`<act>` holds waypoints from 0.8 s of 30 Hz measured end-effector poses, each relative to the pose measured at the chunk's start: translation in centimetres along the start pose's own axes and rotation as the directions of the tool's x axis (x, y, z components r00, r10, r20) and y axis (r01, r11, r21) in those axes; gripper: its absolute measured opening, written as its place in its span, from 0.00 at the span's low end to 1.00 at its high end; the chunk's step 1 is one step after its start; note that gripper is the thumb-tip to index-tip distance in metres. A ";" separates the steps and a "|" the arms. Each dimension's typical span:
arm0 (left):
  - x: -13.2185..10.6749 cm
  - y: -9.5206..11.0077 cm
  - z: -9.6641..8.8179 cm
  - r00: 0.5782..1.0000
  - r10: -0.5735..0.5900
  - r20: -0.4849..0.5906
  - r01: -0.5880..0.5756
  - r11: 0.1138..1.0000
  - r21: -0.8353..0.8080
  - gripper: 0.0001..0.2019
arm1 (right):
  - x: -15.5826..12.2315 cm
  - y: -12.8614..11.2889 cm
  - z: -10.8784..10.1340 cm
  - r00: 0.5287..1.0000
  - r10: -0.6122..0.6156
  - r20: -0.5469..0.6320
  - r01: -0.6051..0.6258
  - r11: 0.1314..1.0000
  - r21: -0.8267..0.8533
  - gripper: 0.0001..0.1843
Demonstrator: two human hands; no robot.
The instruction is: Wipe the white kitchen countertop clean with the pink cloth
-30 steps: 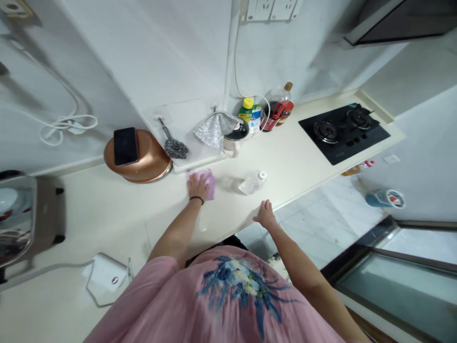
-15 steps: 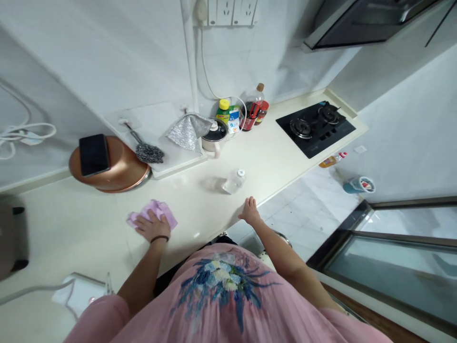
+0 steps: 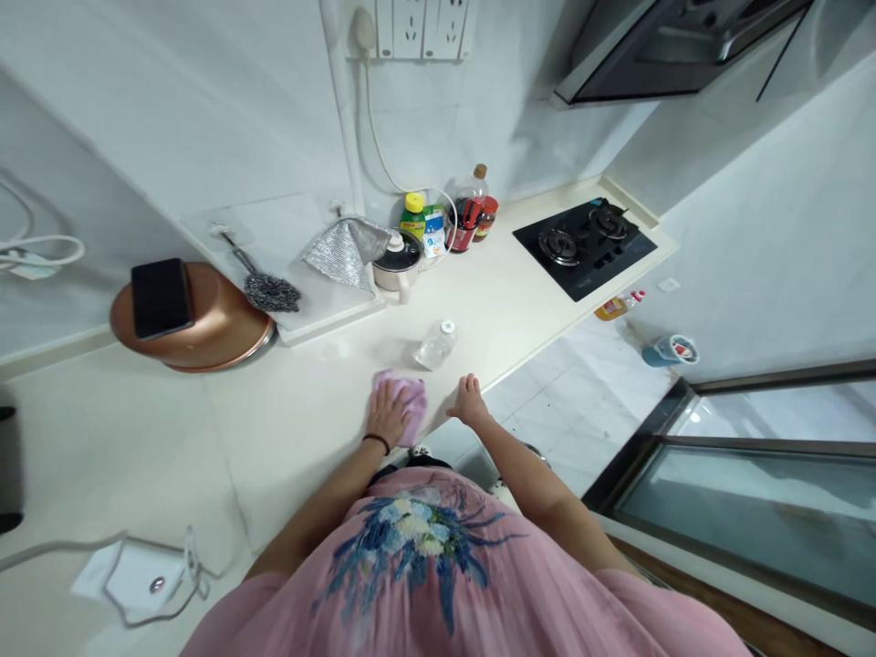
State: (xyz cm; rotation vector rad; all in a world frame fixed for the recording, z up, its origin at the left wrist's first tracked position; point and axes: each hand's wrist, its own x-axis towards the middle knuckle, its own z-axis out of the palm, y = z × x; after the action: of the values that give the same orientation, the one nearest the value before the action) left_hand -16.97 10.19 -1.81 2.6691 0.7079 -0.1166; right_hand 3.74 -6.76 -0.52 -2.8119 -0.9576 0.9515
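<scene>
My left hand [image 3: 388,415] presses a pink-purple cloth [image 3: 413,401] against the white countertop [image 3: 301,411] near its front edge, holding it under the palm and bent fingers. The palm side and part of the cloth are hidden. Just beyond the cloth is a clear bottle [image 3: 436,347] with a white cap, seemingly upright. My right hand [image 3: 469,401] rests on the counter's edge, right of the cloth and apart from it. Its thumb is spread from the fingers, and it holds nothing.
Against the wall stand a lidded pot [image 3: 398,265] and several condiment containers [image 3: 469,219]. A black gas hob [image 3: 585,246] is farther right. At left, a phone [image 3: 161,297] lies on a copper-coloured pan [image 3: 212,319]. A steel scrubber [image 3: 272,292] and silvery cloth [image 3: 348,251] hang nearby.
My left hand has slid the cloth to the right along the counter, close to the bottle and my right hand. The right hand stays on the edge. The view has shifted slightly.
</scene>
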 end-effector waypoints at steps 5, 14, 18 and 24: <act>-5.2 -11.2 -3.1 0.857 -0.504 -0.109 0.505 0.863 -0.014 0.34 | 0.2 0.4 0.4 1.000 0.014 -0.007 -0.014 1.000 -0.008 0.69; -15.2 -17.8 -6.3 0.402 -0.893 -0.203 0.862 0.444 -0.245 0.36 | 1.3 1.3 1.8 0.992 -0.047 -0.121 0.040 0.998 -0.056 0.67; -10.3 -10.0 -4.6 0.624 -0.772 -0.122 0.710 0.625 -0.324 0.36 | 1.4 1.6 1.9 0.990 -0.042 -0.132 0.036 0.998 -0.051 0.66; -5.2 -3.1 -2.0 0.918 -0.374 -0.130 0.305 0.877 -0.371 0.35 | 1.5 1.9 1.9 0.984 -0.070 -0.161 0.065 0.997 -0.034 0.67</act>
State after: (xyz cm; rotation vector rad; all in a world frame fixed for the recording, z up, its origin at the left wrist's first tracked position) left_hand -23.07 11.02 -0.10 2.2179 1.1479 0.1715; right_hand 4.68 -7.78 -3.28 -2.8068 -1.0449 0.6942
